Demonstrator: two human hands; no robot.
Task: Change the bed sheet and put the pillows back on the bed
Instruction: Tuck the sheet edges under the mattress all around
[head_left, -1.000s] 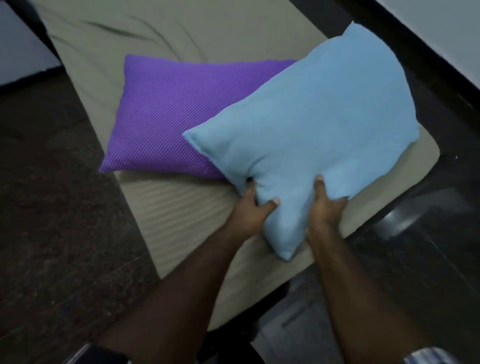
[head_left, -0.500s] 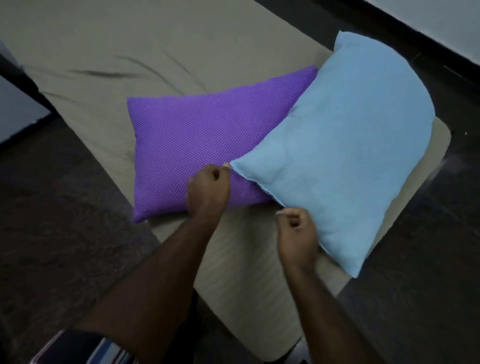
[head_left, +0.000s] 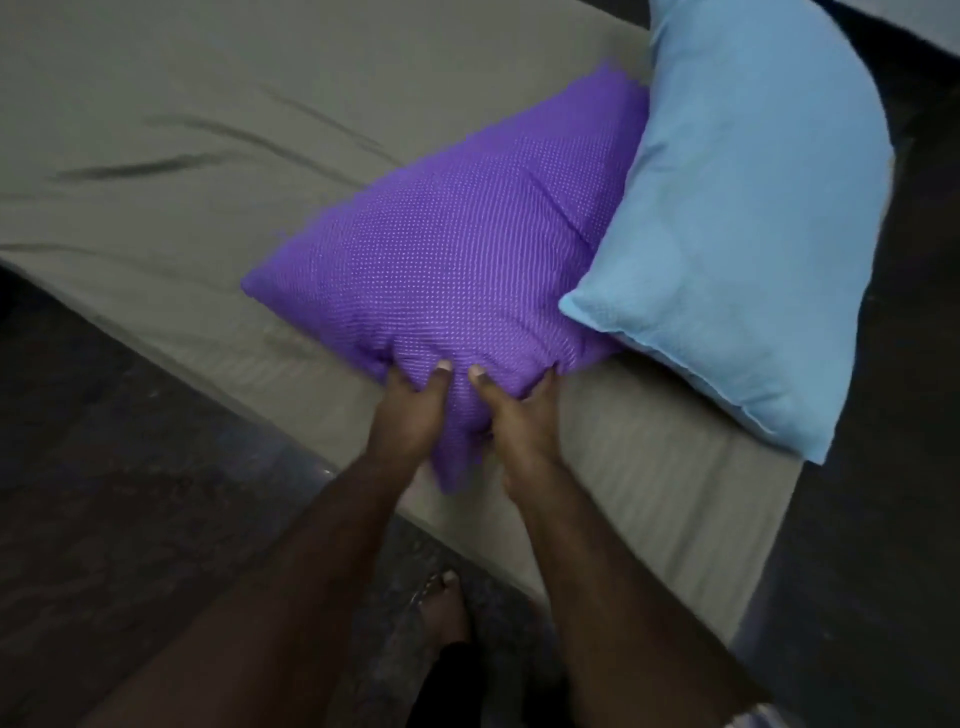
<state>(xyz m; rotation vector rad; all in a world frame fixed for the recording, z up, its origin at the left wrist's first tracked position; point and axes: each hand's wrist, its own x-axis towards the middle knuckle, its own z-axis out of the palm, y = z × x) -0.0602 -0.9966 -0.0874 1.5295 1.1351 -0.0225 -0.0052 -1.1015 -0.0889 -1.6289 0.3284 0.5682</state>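
Step in hand: seat the purple pillow (head_left: 467, 270) at the head end of the bed; both hands work its near corner, the left hand (head_left: 410, 415) and the right hand (head_left: 519, 421) each with a closed grip, thumbs on top and fingers curled into the fabric; the pillow lies skewed on the olive bed sheet (head_left: 208, 104), its right side tucked under the left edge of the blue pillow (head_left: 743, 218), which hangs slightly over the right edge of the bed; judged procedure: hold the grip firm on the corner, swing the near end so the long side runs parallel with the bed edge, and draw it left until it clears the blue pillow; avoid dragging hard, as the sheet already shows creases at far left; a bare foot (head_left: 441, 608) stands on the dark floor (head_left: 104, 493) close to the bed
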